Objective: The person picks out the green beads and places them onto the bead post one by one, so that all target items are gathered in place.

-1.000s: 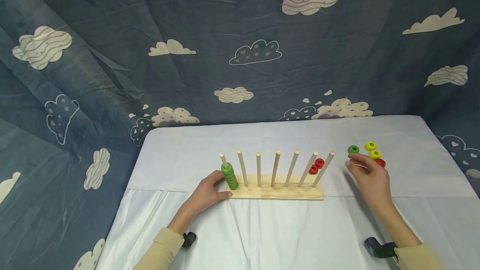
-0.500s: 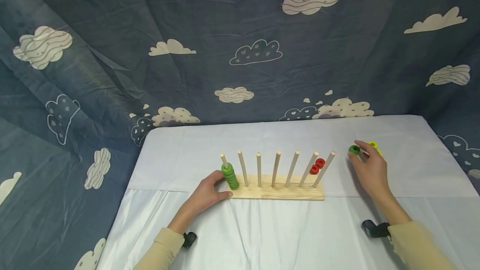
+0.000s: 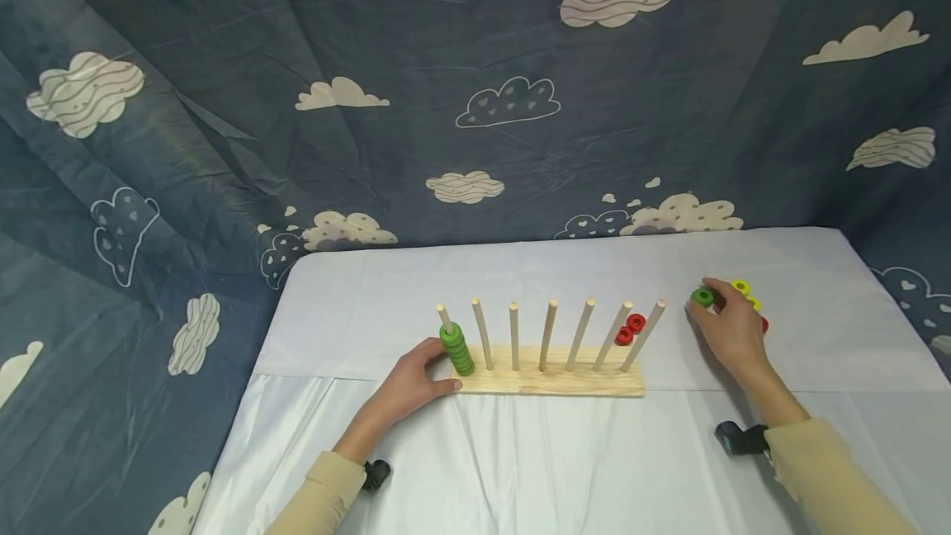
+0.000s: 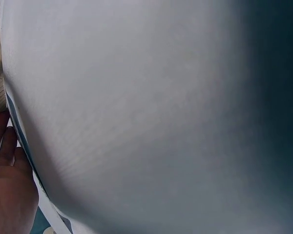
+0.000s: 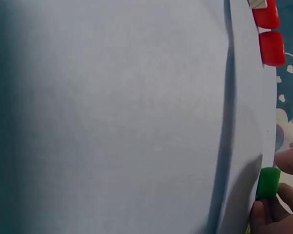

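My left hand [image 3: 410, 382] grips the left end of a wooden peg board [image 3: 550, 382], thumb at its front edge and fingers round the end. A stack of green rings [image 3: 456, 350] sits on the leftmost peg; the other pegs carry no rings. In the left wrist view, my left fingers [image 4: 6, 141] touch the corner of the wood. Over at the right, my right hand [image 3: 735, 337] has thumb and fingertips at a loose green ring [image 3: 702, 297], pinching it near the cloth. The right wrist view shows that green ring [image 5: 268, 183] between the digits.
Two red rings [image 3: 629, 329] lie behind the rightmost pegs. Yellow rings [image 3: 740, 286] and a red ring [image 3: 765, 324] lie beyond my right hand, partly covered by it. White cloth [image 3: 565, 461] covers the table, and a cloud-print curtain [image 3: 475, 40] stands behind.
My right hand has moved slightly back and closed in on the green ring, covering part of the yellow and red rings. The left hand and peg board have stayed put.
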Available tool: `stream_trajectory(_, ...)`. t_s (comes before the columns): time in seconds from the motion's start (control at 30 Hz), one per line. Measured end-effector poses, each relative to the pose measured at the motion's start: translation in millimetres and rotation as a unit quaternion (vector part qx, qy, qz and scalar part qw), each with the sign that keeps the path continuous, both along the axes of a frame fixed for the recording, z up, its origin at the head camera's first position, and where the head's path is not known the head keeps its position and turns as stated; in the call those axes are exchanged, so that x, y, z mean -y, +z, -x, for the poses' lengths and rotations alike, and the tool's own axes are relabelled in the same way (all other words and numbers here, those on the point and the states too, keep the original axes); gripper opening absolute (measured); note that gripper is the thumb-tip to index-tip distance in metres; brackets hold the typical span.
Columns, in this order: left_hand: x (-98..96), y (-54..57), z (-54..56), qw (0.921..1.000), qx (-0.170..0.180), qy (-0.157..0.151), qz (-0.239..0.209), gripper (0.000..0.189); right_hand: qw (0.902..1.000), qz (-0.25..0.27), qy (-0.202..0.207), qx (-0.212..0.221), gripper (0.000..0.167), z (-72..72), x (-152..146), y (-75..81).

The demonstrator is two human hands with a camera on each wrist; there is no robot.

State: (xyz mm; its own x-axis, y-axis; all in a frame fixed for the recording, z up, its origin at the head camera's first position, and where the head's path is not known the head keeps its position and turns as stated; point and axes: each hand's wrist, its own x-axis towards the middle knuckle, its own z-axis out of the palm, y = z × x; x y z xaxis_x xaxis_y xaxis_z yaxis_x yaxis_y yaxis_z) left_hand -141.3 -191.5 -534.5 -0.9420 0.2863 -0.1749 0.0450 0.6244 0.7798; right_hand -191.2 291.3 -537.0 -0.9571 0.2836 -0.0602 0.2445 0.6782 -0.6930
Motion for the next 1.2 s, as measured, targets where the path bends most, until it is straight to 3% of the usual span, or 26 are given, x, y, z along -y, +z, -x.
stream_trajectory(0.4,0.3,0.8,0.2,1.0000,-0.001,0.001,-0.004,0.061,0.9986,-0.031,0.023,-0.038,0.047,-3.6,-7.8,-6.6)
stream_trajectory(0.6,0.6,-0.5,-0.1,1.0000,0.003,0.001,-0.005,0.062,0.9987,-0.030,0.012,-0.040,0.046,-6.5,-10.2,-6.1)
stream_trajectory(0.87,0.8,-0.5,0.5,0.9999,0.000,0.001,-0.010,0.062,0.9987,-0.003,0.012,-0.050,0.046,-16.7,-8.0,3.2)
stream_trajectory(1.2,0.5,0.0,0.4,1.0000,0.000,0.001,-0.009,0.062,0.9986,0.022,0.002,-0.048,0.045,-28.4,6.1,26.7)
